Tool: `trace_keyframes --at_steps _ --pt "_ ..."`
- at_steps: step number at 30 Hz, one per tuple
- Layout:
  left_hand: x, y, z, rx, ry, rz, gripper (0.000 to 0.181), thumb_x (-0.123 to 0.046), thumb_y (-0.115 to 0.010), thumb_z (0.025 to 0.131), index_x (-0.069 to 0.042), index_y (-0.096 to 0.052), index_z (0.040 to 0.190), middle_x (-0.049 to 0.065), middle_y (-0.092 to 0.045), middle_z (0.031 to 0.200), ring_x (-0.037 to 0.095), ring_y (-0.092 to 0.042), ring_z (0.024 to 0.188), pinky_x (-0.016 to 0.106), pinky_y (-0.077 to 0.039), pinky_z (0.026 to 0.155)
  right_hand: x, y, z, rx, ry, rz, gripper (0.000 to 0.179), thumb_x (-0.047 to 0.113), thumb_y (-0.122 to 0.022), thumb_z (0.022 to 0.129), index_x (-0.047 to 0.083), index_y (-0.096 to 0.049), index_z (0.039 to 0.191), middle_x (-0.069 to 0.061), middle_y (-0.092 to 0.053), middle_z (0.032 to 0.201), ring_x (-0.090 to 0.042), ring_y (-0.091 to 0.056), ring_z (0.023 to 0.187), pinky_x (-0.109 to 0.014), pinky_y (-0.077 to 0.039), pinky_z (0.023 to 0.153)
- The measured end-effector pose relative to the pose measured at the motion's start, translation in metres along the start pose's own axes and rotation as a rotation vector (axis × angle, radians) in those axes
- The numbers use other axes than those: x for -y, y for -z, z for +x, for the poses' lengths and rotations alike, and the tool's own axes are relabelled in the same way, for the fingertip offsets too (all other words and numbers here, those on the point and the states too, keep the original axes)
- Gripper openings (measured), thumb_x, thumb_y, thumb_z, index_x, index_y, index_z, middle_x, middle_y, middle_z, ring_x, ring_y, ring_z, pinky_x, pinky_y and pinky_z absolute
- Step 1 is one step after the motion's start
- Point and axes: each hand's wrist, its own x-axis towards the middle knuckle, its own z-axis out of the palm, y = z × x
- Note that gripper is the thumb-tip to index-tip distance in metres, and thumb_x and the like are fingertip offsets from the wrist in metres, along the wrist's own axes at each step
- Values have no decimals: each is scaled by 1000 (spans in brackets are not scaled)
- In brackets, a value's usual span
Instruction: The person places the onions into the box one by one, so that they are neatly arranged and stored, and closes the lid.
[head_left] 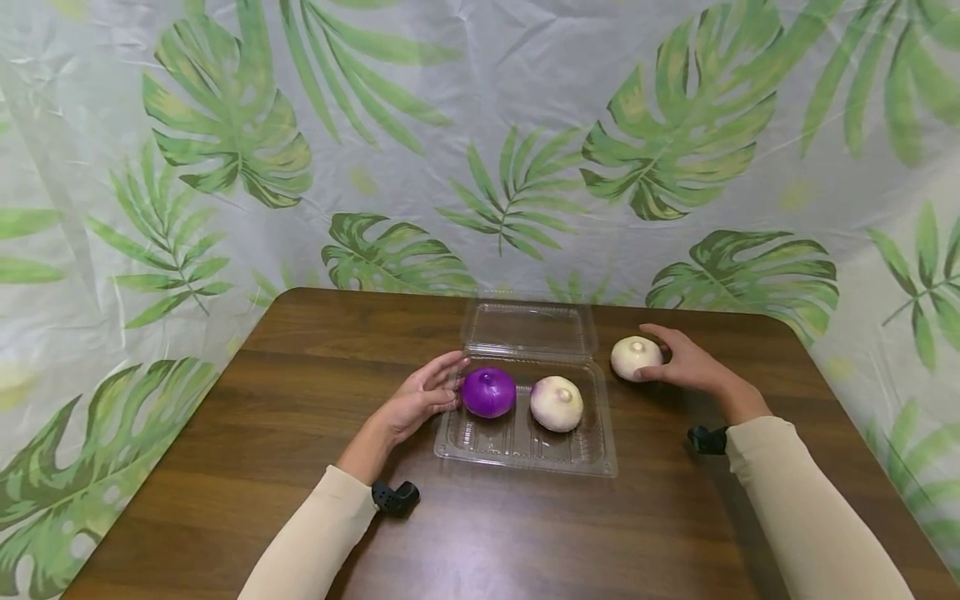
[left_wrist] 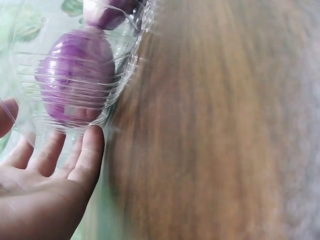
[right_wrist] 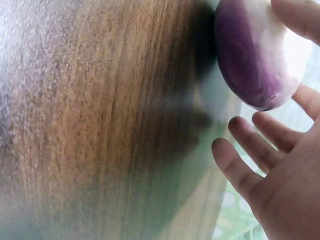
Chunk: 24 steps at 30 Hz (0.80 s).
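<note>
A clear plastic clamshell container (head_left: pixel 525 457) lies on the table with its lid (head_left: pixel 529 327) folded back. Inside, a purple onion (head_left: pixel 489 392) sits at the left and a white-and-purple turnip (head_left: pixel 557 404) at the right. My left hand (head_left: pixel 416 398) rests at the container's left side, fingers spread and fingertips (left_wrist: pixel 93 137) against its ridged wall. Right of the container, my right hand (head_left: pixel 686 360) holds a second turnip (head_left: pixel 632 357) between thumb and index finger. In the right wrist view that turnip (right_wrist: pixel 250 60) shows its purple underside, and the other fingers stand away from it.
The brown wooden table (head_left: pixel 300 433) ends at a back edge just behind the container lid. A leaf-patterned curtain (head_left: pixel 517 150) hangs behind it. Black bands with camera mounts are on both wrists.
</note>
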Motion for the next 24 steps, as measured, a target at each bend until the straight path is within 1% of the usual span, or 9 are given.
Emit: trace_keyframes --at_steps 4,9,18,24 --pt "0 1 0 -5 -6 -9 75 10 -45 89 -7 -19 158 17 -22 165 39 -28 148 32 -48 100 1 -2 1 1 -1 27 86 33 -73 88 -3 -29 152 -34 -31 152 -54 -37 134 -67 -38 103" --pt "2 3 0 0 -11 -5 76 11 -44 89 -6 -18 158 17 -21 165 40 -27 149 31 -48 100 2 -4 0 9 -18 52 86 33 -73 88 -3 -29 153 -34 -36 151 -51 -41 133 -64 -39 102" --pt "4 2 0 15 -14 -6 75 11 -43 89 -6 -18 158 17 -21 166 40 -25 150 37 -45 106 1 -4 -3 2 -31 46 86 34 -73 88 -3 -30 153 -35 -36 151 -52 -40 134 -65 -39 102" --pt "4 1 1 15 -19 -6 75 11 -43 90 -6 -18 158 18 -21 165 41 -26 149 36 -46 105 0 -5 -4 -7 -33 39 86 35 -73 88 -2 -30 153 -34 -36 151 -52 -41 133 -65 -39 102"
